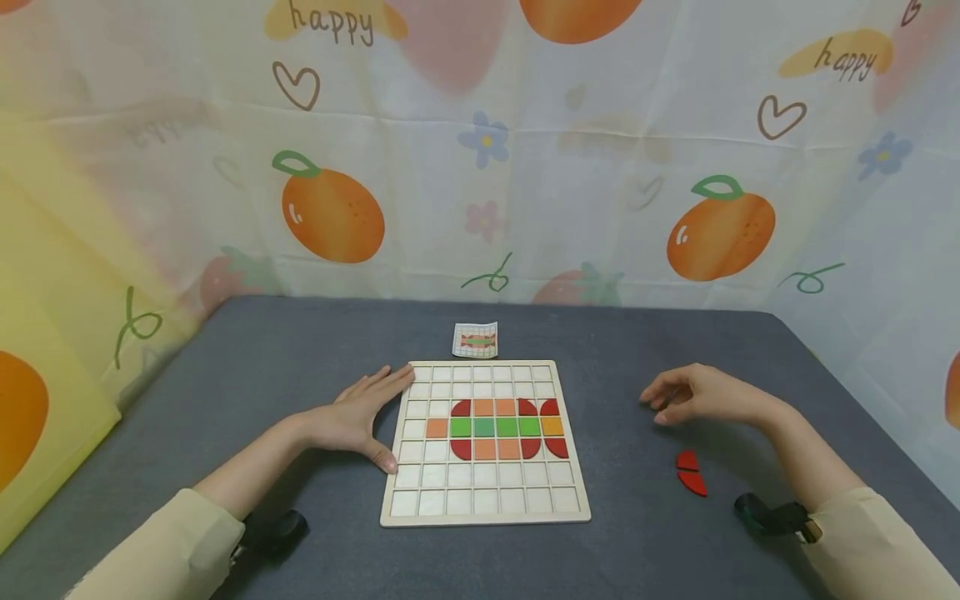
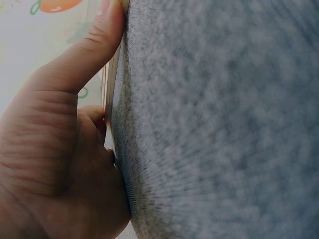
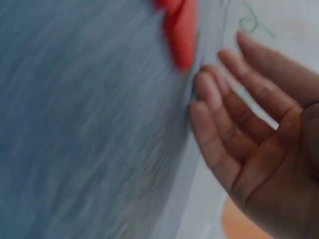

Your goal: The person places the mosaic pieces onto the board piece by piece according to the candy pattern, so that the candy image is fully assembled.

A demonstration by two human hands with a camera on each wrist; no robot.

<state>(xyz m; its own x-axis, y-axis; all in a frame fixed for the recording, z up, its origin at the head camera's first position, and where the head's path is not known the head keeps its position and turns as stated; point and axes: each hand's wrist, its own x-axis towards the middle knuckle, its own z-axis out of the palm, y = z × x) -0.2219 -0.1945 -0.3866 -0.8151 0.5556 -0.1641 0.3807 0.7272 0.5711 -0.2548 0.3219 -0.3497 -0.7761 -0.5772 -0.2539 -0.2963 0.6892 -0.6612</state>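
My left hand (image 1: 351, 421) is spread along the left side of a white gridded puzzle board (image 1: 487, 522), its fingertips at the upper left corner and the thumb lower down the same edge. In the left wrist view that thumb (image 2: 89, 55) lies against the board's rim. On the board, green squares (image 1: 507, 427) form a row with salmon squares (image 1: 484, 407) and red rounded corner pieces (image 1: 462, 450) around them; an orange square (image 1: 552, 426) is at the right. Loosely bent and holding nothing, my right hand (image 1: 701, 396) hovers beyond two loose red pieces (image 1: 693, 483).
Behind the board lies a small pattern card (image 1: 476, 341) with a similar coloured design. A dark grey table (image 1: 330, 533) carries everything, and a fruit-printed curtain (image 1: 525, 208) hangs along its far side. Each wrist wears a black camera (image 1: 772, 515).
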